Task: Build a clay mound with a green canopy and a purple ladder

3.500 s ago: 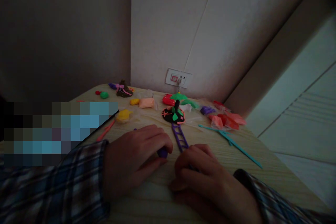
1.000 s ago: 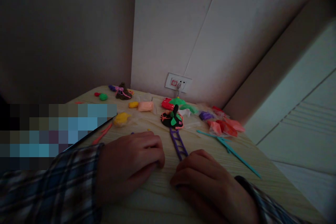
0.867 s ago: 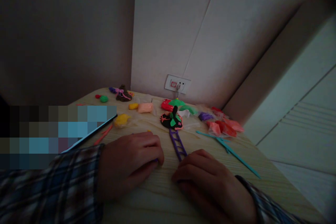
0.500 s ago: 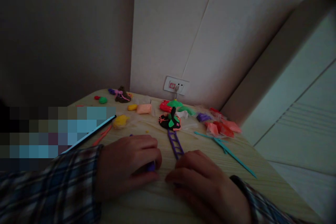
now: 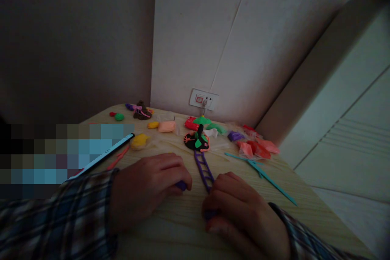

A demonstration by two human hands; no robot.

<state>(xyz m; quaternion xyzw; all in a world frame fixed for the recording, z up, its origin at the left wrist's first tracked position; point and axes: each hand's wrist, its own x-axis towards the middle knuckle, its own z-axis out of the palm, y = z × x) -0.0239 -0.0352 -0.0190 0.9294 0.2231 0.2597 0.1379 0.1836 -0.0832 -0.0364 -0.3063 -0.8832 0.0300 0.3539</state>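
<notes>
The left hand (image 5: 146, 193) lies palm down over a purple clay lump (image 5: 181, 185), so only a small end shows past the fingers (image 5: 170, 161), and whether they grip it cannot be told. The right hand (image 5: 243, 215) covers the near end of the purple ladder (image 5: 203, 167) and most of another purple bit (image 5: 209, 213) under it. Both plaid sleeves run off the bottom edge. A pixelated block (image 5: 61, 158) masks whatever lies at the left of the tabletop (image 5: 183, 235). The far clay pieces (image 5: 258, 148) are too dim and small to make out their shapes.
</notes>
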